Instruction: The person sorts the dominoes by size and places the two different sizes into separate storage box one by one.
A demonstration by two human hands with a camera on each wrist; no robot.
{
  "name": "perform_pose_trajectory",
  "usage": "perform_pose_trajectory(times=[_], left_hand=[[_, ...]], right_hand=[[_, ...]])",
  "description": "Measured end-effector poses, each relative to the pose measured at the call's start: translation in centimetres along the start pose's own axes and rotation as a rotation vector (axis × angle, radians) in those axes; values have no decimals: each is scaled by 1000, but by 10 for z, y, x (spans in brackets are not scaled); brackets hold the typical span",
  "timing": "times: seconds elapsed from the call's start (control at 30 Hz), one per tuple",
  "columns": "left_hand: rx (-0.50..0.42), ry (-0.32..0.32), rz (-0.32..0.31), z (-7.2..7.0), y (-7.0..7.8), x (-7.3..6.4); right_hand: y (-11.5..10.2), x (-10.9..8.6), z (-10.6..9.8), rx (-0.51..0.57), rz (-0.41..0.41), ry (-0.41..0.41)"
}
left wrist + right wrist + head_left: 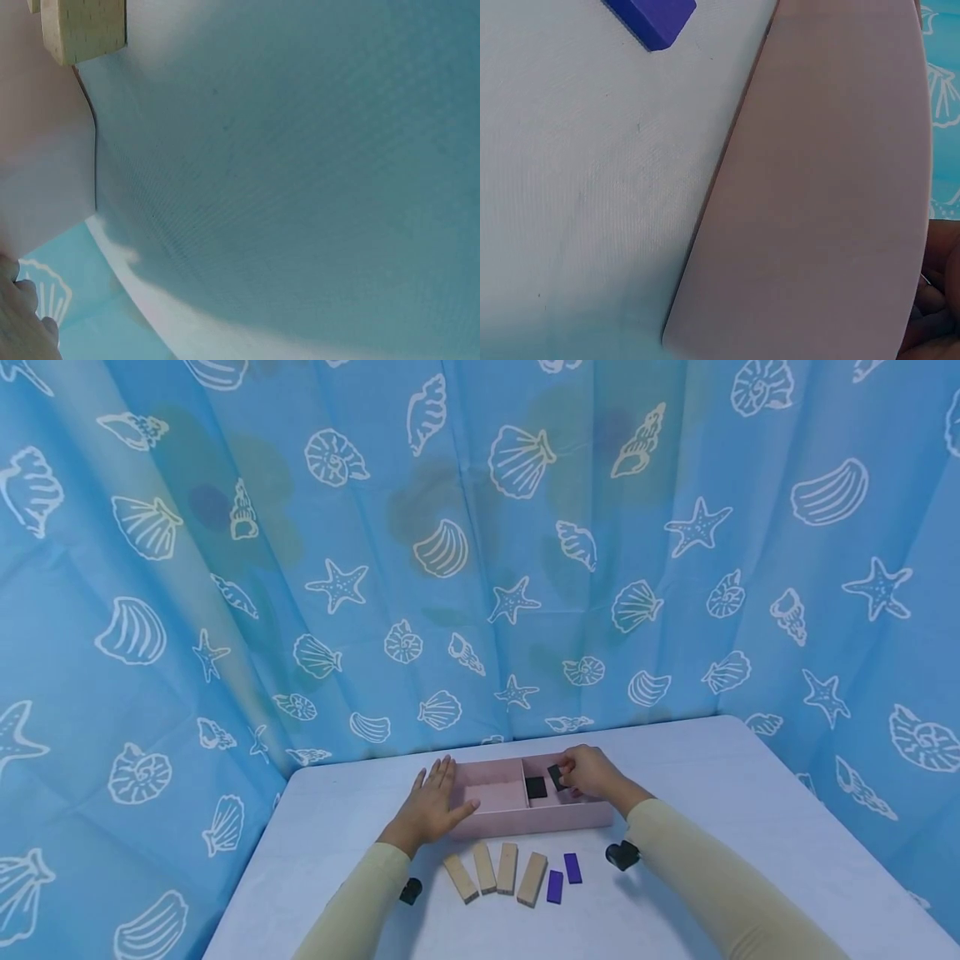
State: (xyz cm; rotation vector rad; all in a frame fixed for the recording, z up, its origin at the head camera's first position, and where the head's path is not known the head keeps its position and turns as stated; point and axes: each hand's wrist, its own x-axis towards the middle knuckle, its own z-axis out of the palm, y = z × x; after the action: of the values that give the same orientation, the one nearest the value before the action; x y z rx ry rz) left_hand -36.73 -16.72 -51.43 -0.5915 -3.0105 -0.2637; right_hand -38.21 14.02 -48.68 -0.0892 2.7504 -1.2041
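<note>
A pink box [517, 822] with a divider across it stands on the table. My left hand [430, 806] rests on the box's left end with its fingers extended. Over the right compartment, my right hand [590, 772] pinches a small black block [556, 777] between thumb and fingers. A second black block [536, 787] lies in that compartment beside the divider. In the right wrist view, the box's front wall [817, 187] hides most of the right hand [937, 300]. At the lower left of the left wrist view, fingers of the left hand [26, 319] show at the box's end.
In front of the box lie several pale wooden blocks [507, 868] in a loose row. Two purple blocks [572, 868] sit to their right. A blue shell-patterned curtain [480, 610] hangs behind and beside the white table [337, 802].
</note>
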Motion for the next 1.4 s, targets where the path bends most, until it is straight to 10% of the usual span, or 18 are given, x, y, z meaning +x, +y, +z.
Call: perform_pose_trajectory(times=[1.4], left_hand=[[4, 5, -20, 3, 0, 1]], right_hand=[[4, 19, 18, -145, 100, 40]])
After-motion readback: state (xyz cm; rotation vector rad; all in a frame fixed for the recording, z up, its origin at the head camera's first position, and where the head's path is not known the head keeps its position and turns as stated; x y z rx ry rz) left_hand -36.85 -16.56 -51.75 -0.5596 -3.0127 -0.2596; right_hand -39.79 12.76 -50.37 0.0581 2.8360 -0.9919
